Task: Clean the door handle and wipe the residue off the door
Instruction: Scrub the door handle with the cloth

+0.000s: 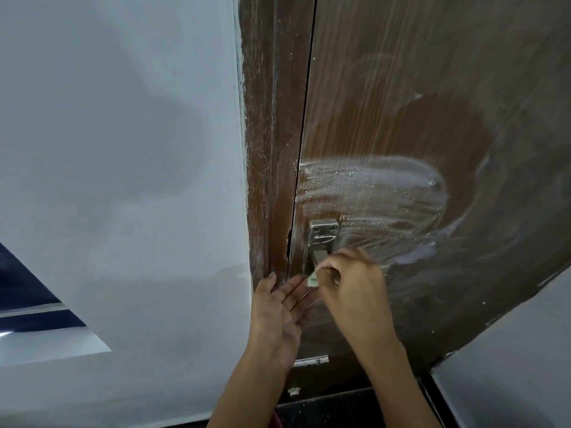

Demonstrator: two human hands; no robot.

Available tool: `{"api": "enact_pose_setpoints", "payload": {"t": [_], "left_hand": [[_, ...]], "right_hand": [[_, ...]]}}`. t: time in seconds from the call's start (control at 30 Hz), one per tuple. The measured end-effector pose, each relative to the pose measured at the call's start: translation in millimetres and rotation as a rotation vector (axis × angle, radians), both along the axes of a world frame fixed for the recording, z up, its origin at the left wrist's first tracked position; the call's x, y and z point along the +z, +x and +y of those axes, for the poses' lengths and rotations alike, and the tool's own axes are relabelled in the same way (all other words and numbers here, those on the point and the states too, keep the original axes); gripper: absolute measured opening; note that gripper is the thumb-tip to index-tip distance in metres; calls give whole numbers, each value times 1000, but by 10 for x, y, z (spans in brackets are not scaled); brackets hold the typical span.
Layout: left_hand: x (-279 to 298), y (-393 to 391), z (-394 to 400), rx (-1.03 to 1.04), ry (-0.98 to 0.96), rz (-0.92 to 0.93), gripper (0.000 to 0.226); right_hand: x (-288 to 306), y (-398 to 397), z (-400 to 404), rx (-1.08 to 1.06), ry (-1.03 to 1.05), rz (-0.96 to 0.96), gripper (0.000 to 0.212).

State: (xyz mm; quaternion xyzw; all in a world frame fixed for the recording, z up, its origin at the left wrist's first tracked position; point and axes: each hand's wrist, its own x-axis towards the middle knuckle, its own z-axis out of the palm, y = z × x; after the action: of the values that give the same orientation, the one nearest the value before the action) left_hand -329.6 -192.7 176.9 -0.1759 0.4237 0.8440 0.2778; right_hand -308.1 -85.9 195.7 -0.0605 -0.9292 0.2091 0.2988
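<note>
Both forearms reached up from the bottom of the view toward the door handle. The right hand was curled, knuckles toward the camera, pinching a small pale pad against the lower part of the handle. The left hand was spread flat, palm up, fingers straight and pointing up and right, just under the pad. The metal handle sat near the left edge of the brown door, its plate upright with the long axis running vertically. White smeared residue spread across the door just above and to the right of the handle.
</note>
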Motion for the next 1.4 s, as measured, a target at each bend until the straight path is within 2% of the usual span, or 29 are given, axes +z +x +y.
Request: {"api": "enact_pose_setpoints", "payload": {"t": [0.27,0.43,0.6,0.67,0.83,1.03,1.2,1.4], "left_hand": [[21,30,18,-20,-13,-30,47],[-17,28,-16,-36,-41,-23,48],[-8,30,6,-40,-34,-29,47],[-14,25,-7,-55,-31,-28,48],[-53,13,-54,-69,-31,-32,48],[-85,48,-42,-109,-47,-15,48],[-82,20,-39,-134,-33,-27,48],[24,47,19,-118,-42,-21,42]], "right_hand": [[-50,-4,-68,38,-57,87,12],[34,47,24,-80,-178,214,18],[-111,-118,-187,-60,27,98,11],[-221,-115,-188,-83,57,172,5],[-360,-77,-197,-132,53,301,11],[-276,-237,-251,-161,26,266,13],[-334,-43,-255,-171,0,293,14],[-183,-212,-260,-175,49,168,12]]}}
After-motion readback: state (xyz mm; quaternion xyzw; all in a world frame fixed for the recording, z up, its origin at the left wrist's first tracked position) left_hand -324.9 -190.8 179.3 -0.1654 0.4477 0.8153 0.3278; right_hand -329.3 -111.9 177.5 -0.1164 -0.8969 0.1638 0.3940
